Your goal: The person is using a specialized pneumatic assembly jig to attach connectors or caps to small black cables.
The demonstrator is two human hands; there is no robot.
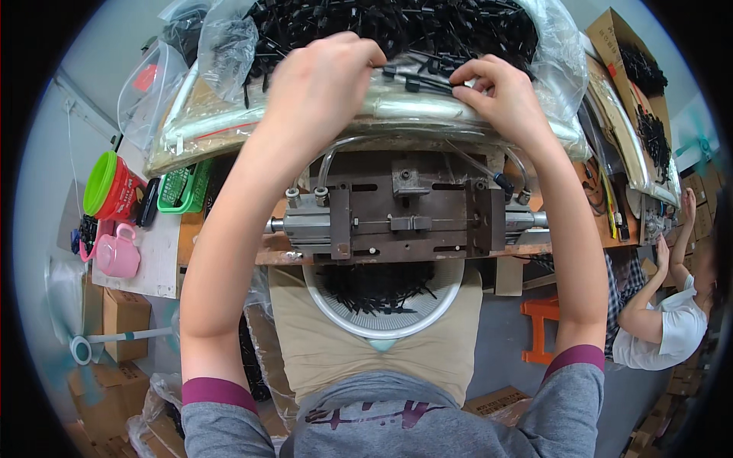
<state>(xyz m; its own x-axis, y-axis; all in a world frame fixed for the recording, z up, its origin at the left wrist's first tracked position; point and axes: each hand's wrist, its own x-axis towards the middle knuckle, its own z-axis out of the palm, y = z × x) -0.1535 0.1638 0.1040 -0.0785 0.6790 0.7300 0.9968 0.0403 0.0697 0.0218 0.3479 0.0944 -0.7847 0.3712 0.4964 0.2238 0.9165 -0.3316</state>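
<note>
Both my hands are raised over the far tray, at the near edge of a heap of thin black plastic pieces. My left hand is closed, its fingertips pinching at the left end of some slim black plastic pieces. At their right end is my right hand, thumb and fingers curled in a pinch; its grip is partly hidden. The pieces lie across the clear plastic-wrapped rim of the tray. Below my hands sits a dark metal clamping fixture, which neither hand touches.
Air cylinders with hoses flank the fixture. In my lap rests a white basket of black pieces. A green basket, a red bucket and a pink mug stand left. At right, a co-worker works near an orange stool.
</note>
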